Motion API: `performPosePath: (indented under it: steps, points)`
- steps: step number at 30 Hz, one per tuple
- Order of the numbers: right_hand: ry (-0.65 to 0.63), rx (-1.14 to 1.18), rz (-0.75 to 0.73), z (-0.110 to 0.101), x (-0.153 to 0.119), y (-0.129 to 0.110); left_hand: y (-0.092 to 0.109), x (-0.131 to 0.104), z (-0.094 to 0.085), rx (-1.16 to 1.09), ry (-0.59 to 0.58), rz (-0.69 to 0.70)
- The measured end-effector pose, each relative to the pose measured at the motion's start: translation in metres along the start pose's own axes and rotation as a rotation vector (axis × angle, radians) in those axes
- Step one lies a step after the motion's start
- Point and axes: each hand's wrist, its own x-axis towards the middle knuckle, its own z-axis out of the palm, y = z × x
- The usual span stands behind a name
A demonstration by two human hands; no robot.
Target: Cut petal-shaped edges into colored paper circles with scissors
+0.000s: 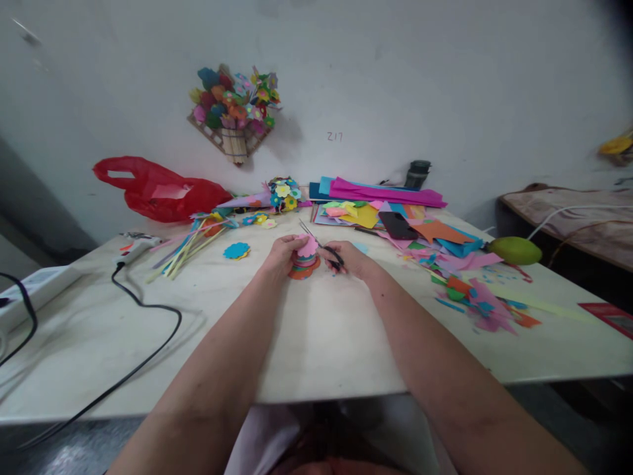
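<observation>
Near the middle of the table, my left hand (285, 255) pinches a pink scalloped paper flower (307, 246). Orange and other coloured scalloped pieces (302, 272) lie just beneath it. My right hand (350, 258) is closed around the black handles of a pair of scissors (335, 258), whose blades point up and left, beside the pink flower's right edge. To the left of my left hand, a small stack of blue scalloped flowers (237, 250) rests on the table, with some yellow showing under it.
A glue gun (139, 249) with a black cord lies left, near paper strips (184, 254) and a red bag (163, 191). Coloured sheets (386, 192), a phone (397, 225) and paper scraps (487, 307) cover the right side of the table (331, 356).
</observation>
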Motion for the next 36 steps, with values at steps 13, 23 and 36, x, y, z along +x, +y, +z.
performPosePath:
  steps: [13, 23, 36]
  points:
    - [-0.021, 0.016, -0.010, -0.0012, 0.0016, 0.0037, 0.0000, 0.0009, -0.0007, -0.002, -0.011, 0.003]
    - [-0.003, 0.009, 0.009, 0.0012, -0.0006, -0.0015, 0.0005, 0.0003, 0.0008, 0.001, 0.012, 0.001]
    - [0.009, 0.023, 0.021, 0.0030, -0.0001, -0.0029, -0.0004, 0.0027, -0.0032, -0.003, -0.006, 0.014]
